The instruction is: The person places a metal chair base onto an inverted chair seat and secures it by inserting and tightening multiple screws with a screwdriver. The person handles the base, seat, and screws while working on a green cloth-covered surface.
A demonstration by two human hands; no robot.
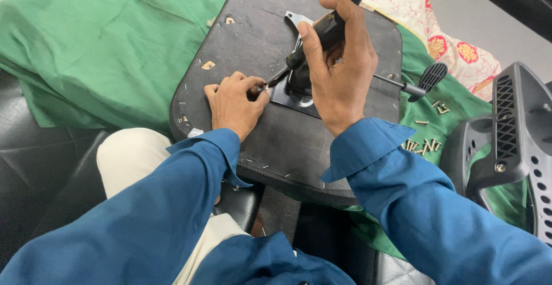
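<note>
Big green cloth (103,43) spread wide, and on top of it the black seat base (253,37), underside up, staples dotting its rim. That base is our landmark. Off its right edge stands a grey plastic chair back (512,129), ribbed and slotted. Beyond the base's far right corner, a floral cushion (443,37) in cream and red.

At the base's middle sits the black metal plate (287,98), with a lever (417,83) running out from it over the base's right edge, ending in a flat paddle handle.

Now the hands. The right hand (339,78) is above the plate, fist wrapped fully round the black handle of the screwdriver (313,40), thumb pressed along it. The shaft slants down and to the left out of the bottom of that fist, and the tip meets the plate's near left corner. The left hand (233,104) lies knuckles-up on the base just left of the plate, fingers curled in, thumb and forefinger pinched at the tip. What they pinch there is too small to tell; it looks like a screw (261,88), right where tip and plate meet. So the tool's handle is inside the right grip, its working end between the left fingertips.

Smallest last: loose brass screws (422,145) scattered on the cloth just off the base's right edge, near the lever's paddle.
</note>
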